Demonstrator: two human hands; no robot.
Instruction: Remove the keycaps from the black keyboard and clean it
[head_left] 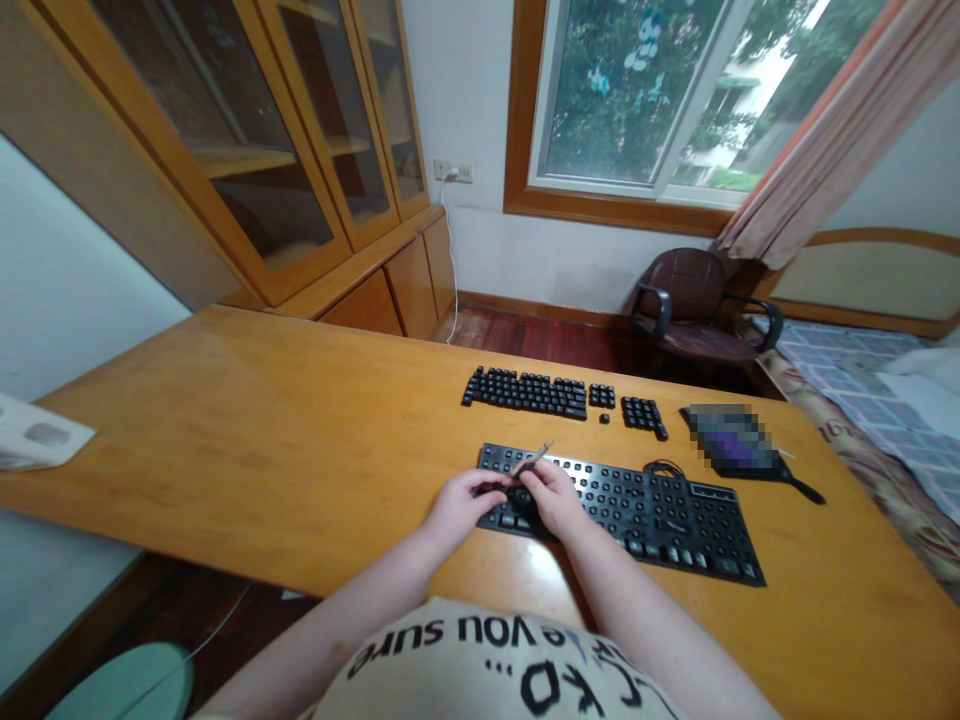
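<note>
The desk (300, 420) is broad, yellow-brown wood with a smooth sheen, and the keyboard (637, 520) lies on it right in front of the person, set at a slant, with most of its caps off. Behind it, the black plastic caps (534, 392) stand in separate blocks, laid out as on a keyboard. The forearms and hands reach over the keyboard's left end and hide part of it. The right hand (555, 497) is closed in a pinch around a thin, stick-like tool (534, 459), its tip poking up and away; the left hand (476, 500) sits just beside, thumb and fingers nearly together, though I cannot tell what they hold. A coiled cable (664, 468) lies against the keyboard's far edge, and a dark, flat pouch (757, 455), blurred out in part, rests to the right with its strap trailing. A white object (45, 435) juts over the desk at far left. Past the desk, a brown, shiny chair (686, 300) with curved black arms stands before the wall, near a checked bed (825, 360) and a softly pleated pink curtain (840, 130). Glass-doored wooden cabinets (360, 285) fill the left, and a round, pale green stool (124, 685) shows below.
</note>
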